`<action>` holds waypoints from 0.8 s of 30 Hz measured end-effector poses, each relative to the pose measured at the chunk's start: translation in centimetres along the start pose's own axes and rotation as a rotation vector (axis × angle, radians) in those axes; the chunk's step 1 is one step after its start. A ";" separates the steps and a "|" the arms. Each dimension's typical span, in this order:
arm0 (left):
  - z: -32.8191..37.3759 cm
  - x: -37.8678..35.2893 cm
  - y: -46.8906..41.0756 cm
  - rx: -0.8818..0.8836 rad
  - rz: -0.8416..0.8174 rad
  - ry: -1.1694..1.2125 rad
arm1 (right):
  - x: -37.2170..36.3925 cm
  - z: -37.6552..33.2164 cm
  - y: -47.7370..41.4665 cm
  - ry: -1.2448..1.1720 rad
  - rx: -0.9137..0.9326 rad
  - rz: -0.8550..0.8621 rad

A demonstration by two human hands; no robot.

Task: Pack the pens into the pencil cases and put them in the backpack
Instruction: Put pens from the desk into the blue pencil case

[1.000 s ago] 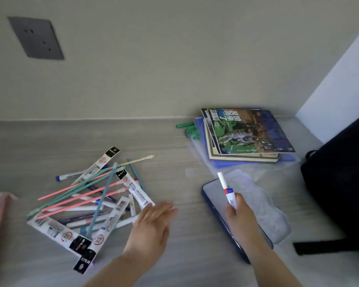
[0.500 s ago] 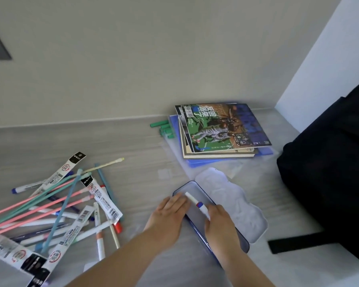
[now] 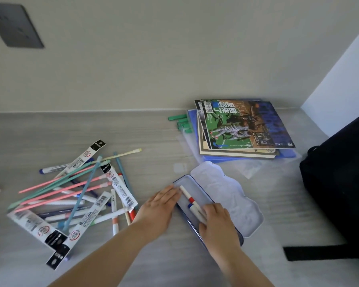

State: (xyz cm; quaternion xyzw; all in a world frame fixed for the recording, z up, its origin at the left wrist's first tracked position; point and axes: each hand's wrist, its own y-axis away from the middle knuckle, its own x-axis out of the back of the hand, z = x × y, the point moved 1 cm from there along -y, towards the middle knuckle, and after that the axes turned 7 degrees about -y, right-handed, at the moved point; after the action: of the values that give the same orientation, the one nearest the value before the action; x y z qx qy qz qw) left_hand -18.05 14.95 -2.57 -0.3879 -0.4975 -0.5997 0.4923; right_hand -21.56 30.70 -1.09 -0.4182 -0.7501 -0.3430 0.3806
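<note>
Fingers of the left hand (image 3: 158, 206) lie straight and together against the left rim of the open case (image 3: 201, 189). Right hand (image 3: 217, 223) fingers cover the near ends of two pens (image 3: 186, 193) lying in the tray; whether they pinch one I cannot tell. Packing looks barely begun: two pens are in, while the big pile (image 3: 71, 193) waits on the desk (image 3: 153, 141) to the left. Closing the lid (image 3: 226, 195) and loading the backpack (image 3: 340, 183), at the right, are yet to come.
</note>
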 end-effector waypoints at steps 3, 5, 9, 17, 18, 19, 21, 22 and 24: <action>-0.2 0.0 0.1 0.013 -0.006 0.012 | 0.3 0.3 0.5 -0.054 -0.010 0.001; -0.2 -0.1 0.1 0.021 -0.005 0.018 | 0.4 0.5 0.9 -0.072 0.017 -0.002; -0.1 0.0 0.1 0.024 -0.006 0.022 | 0.6 0.8 1.3 -0.103 0.072 0.027; -2.0 2.1 5.5 0.182 0.274 0.277 | 1.0 -2.1 1.1 -0.191 0.157 0.119; -2.9 2.4 7.0 0.209 0.347 0.272 | 0.7 -2.8 1.0 -0.213 0.190 0.123; -3.8 2.4 8.4 0.241 0.420 0.262 | 0.3 -3.6 0.9 -0.229 0.220 0.118; -5.8 2.3 11.4 0.316 0.508 0.224 | -0.8 -5.4 0.8 -0.232 0.292 0.081; -6.8 2.2 12.8 0.357 0.535 0.203 | -1.4 -6.5 0.8 -0.224 0.327 0.054; -8.4 2.1 15.4 0.467 0.552 0.206 | -2.8 -9.0 0.7 -0.187 0.389 0.013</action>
State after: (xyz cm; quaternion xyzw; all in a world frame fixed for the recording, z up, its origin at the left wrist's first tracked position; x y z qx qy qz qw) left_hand -3.26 6.00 1.08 -0.3223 -0.4457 -0.3507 0.7579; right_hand -17.33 22.48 0.92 -0.3716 -0.8314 -0.1493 0.3851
